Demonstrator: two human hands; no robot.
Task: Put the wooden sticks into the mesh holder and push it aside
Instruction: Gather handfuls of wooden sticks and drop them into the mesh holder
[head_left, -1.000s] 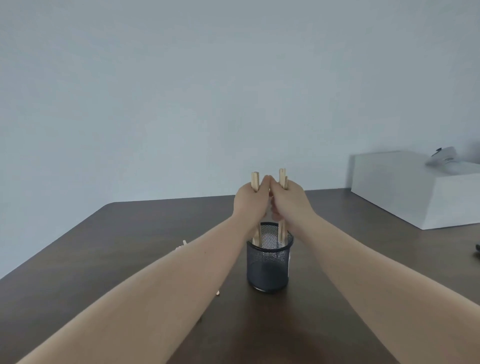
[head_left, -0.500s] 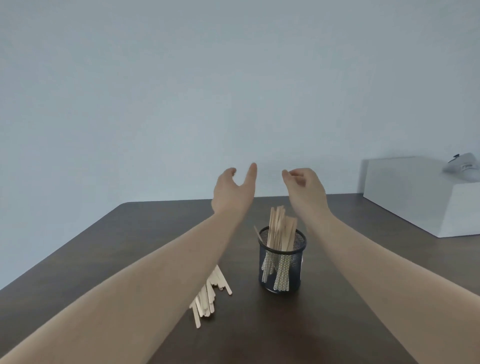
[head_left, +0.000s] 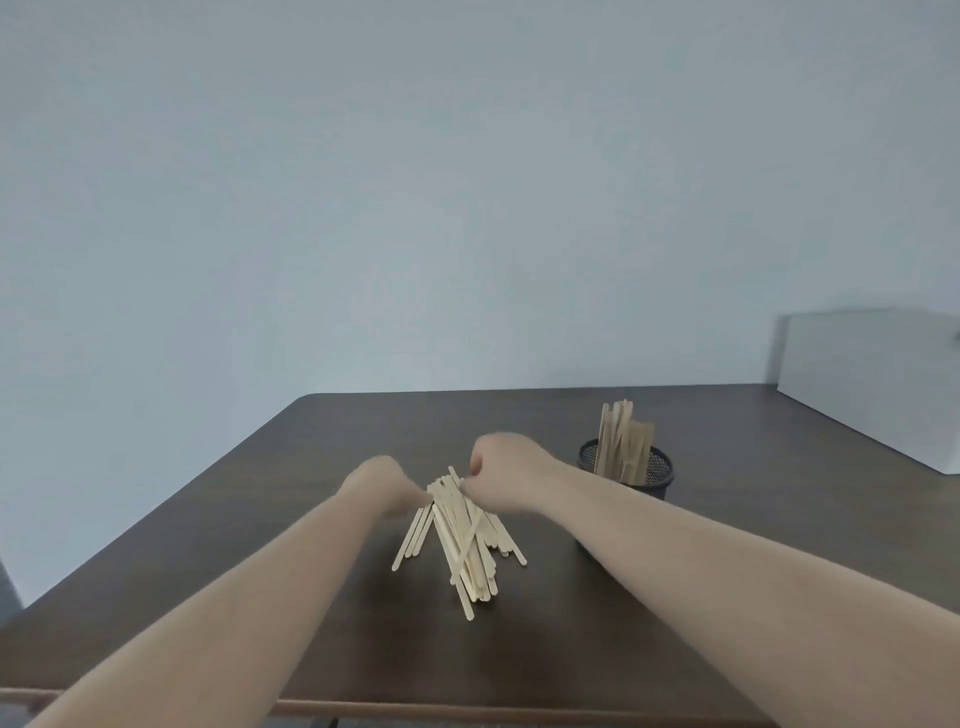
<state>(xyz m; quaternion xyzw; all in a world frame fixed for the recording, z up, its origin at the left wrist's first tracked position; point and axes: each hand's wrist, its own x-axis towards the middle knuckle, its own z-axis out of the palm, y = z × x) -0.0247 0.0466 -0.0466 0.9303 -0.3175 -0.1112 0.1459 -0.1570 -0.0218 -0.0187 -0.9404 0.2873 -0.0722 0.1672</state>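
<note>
A pile of pale wooden sticks (head_left: 462, 535) lies fanned out on the dark table (head_left: 727, 597), its far ends bunched together. My left hand (head_left: 382, 483) and my right hand (head_left: 506, 475) meet at those far ends, fingers curled onto the bunch. To the right stands the black mesh holder (head_left: 626, 470), upright, with several sticks (head_left: 621, 439) poking out of its top. My right forearm crosses in front of the holder's lower left side.
A white box (head_left: 872, 374) sits at the table's back right corner against the pale wall. The table's front edge (head_left: 415, 706) runs along the bottom of the view, and its left edge slants away to the far left corner.
Both hands let go of sticks into the holder, rose open, then dropped to the left onto the loose pile. The view has shifted, so the holder now sits further right.
</note>
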